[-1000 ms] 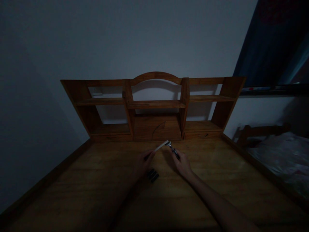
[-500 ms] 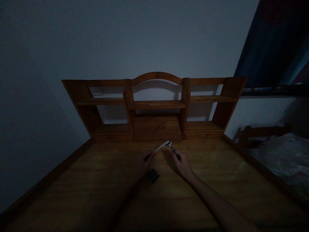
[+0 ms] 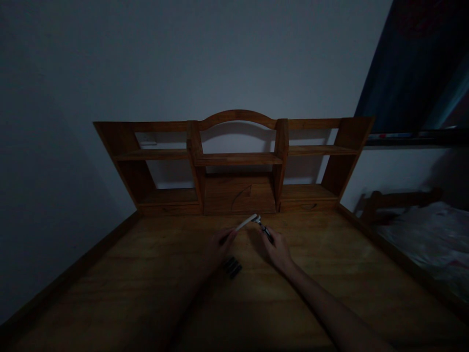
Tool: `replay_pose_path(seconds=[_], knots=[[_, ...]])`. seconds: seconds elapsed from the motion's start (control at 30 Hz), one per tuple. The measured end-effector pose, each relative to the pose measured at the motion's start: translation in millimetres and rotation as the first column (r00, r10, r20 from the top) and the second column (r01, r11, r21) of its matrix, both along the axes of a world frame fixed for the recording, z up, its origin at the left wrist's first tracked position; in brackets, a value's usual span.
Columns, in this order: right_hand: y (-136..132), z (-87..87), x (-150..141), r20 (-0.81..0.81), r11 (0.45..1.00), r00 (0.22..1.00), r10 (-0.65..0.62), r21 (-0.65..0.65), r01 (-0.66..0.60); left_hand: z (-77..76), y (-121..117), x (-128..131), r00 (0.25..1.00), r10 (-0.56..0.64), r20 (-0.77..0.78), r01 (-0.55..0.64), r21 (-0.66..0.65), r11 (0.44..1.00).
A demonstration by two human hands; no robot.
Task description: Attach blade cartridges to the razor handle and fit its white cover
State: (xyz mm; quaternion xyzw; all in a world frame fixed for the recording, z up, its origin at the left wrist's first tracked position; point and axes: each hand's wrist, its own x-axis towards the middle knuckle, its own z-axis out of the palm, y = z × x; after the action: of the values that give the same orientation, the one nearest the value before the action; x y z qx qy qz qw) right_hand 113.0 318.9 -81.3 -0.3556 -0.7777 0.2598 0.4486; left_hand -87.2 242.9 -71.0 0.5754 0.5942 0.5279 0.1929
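Note:
My left hand [image 3: 219,246] is closed around a slim white stick [image 3: 246,222] that points up and to the right; its kind I cannot make out in the dim light. My right hand [image 3: 277,250] grips the dark handle of a razor [image 3: 266,231]. The razor's silvery head meets or nearly meets the stick's far tip; actual contact is unclear. Below the left hand, a small black ribbed block [image 3: 232,267] lies on the wooden desk [image 3: 315,313].
Along the back of the desk stands a wooden shelf unit [image 3: 239,159] with small drawers below. Raised wooden edges [image 3: 392,261] border the desk's sides. Beyond the right edge lies pale bundled material [image 3: 432,239]. A dark window or curtain [image 3: 410,73] is at upper right.
Both hands, the stick and the razor keep almost the same positions. The picture is slightly darker, and the view has shifted very little.

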Motion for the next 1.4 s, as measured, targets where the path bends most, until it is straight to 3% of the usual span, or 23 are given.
replay_pose_path(seconds=[0.67,1.03,1.3,1.4], knots=[[0.9,0.2,0.8,-0.01,1.0,1.0,0.018,-0.012,-0.018,2.4,-0.5,1.4,0.999,0.017,-0.036,-0.017,-0.001,1.0],[1.8,-0.7,0.0,-0.007,1.0,1.0,0.009,-0.026,-0.009,-5.9,3.1,-1.4,1.0,0.026,-0.003,-0.026,0.005,1.0],[4.1,-5.1,-2.3,-0.004,0.999,1.0,-0.023,-0.039,0.023,1.4,-1.7,3.2,1.0,-0.011,0.008,0.011,0.016,1.0],[3.8,-4.6,-2.2,-0.012,0.999,1.0,-0.021,-0.034,0.02,3.1,-3.8,3.5,0.999,0.046,0.022,-0.047,0.035,0.998]])
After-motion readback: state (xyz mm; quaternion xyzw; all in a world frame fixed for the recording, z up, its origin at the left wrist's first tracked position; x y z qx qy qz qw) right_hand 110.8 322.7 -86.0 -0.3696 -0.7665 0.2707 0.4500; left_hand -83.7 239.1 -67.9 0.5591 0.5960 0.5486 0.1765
